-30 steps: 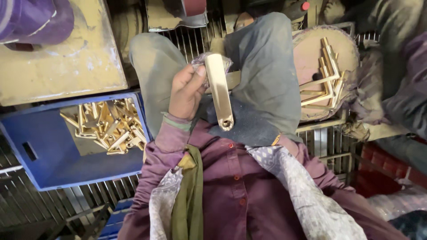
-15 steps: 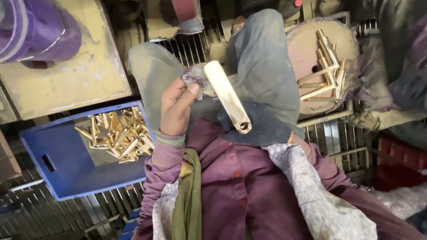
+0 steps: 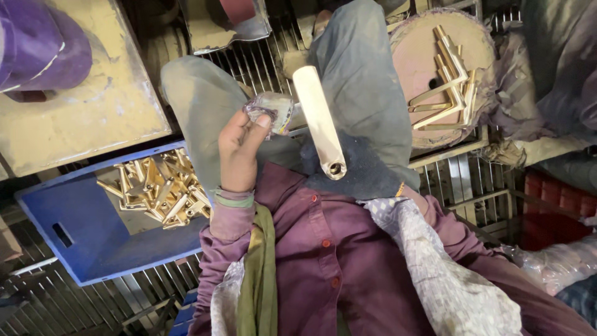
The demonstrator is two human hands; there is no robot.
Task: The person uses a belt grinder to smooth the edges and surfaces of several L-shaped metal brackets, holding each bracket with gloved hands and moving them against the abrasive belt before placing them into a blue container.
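Pinching a clear wrapper [image 3: 272, 111] at frame centre, the left hand [image 3: 239, 149] sits beside a brass handle [image 3: 319, 121]; right hand hidden, grip unknowable.

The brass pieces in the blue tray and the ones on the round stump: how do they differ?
The brass pieces in the blue tray are many, heaped in a jumble; the brass pieces on the round stump are few, lying flat and roughly lined up. The tray pile sits beside the left hand, the stump pile on the far side. Both share a shiny golden colour.

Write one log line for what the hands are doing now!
left hand: pinching crinkled clear plastic wrap | long pale brass handle: on lap | right hand: hidden | blue plastic crate: brass parts
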